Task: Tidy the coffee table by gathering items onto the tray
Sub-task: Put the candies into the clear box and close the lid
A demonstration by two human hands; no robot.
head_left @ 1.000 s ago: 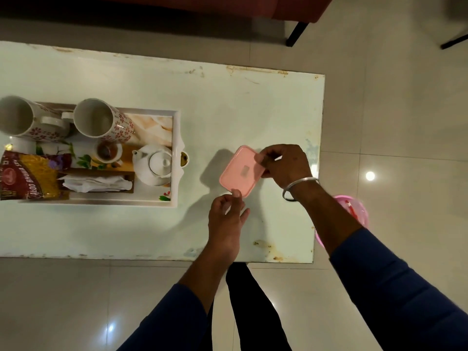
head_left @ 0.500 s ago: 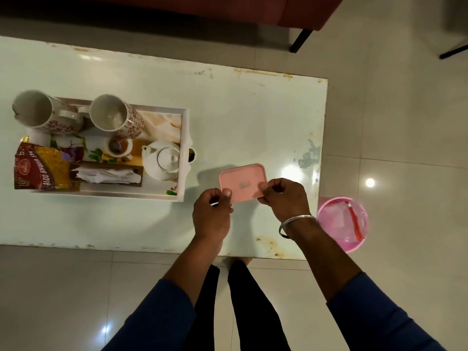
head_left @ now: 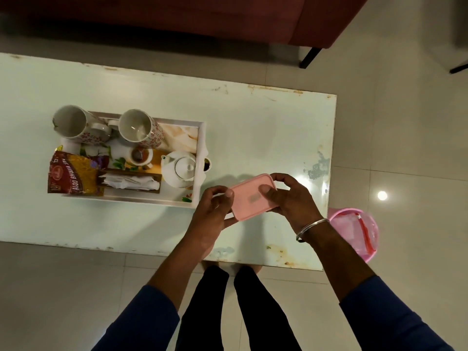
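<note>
A flat pink box point(head_left: 249, 196) with rounded corners is held above the table, just right of the tray. My left hand point(head_left: 215, 211) grips its left end and my right hand point(head_left: 291, 198) grips its right side, thumb on top. The white tray point(head_left: 200, 163) sits on the left part of the pale coffee table point(head_left: 253, 122). It carries two floral mugs point(head_left: 136, 127), a white teapot point(head_left: 181, 171), a small cup point(head_left: 139, 155), a snack packet point(head_left: 71, 176) and a napkin holder point(head_left: 129, 182).
A pink bin point(head_left: 354, 236) with a liner stands on the floor off the table's right end. A dark red sofa point(head_left: 177, 16) runs behind the table. My legs are at the table's near edge. Bare tabletop lies right of the tray.
The pink box has come off the table toward me. It was tilted, then level in both hands, and my right thumb now lies on its top.
</note>
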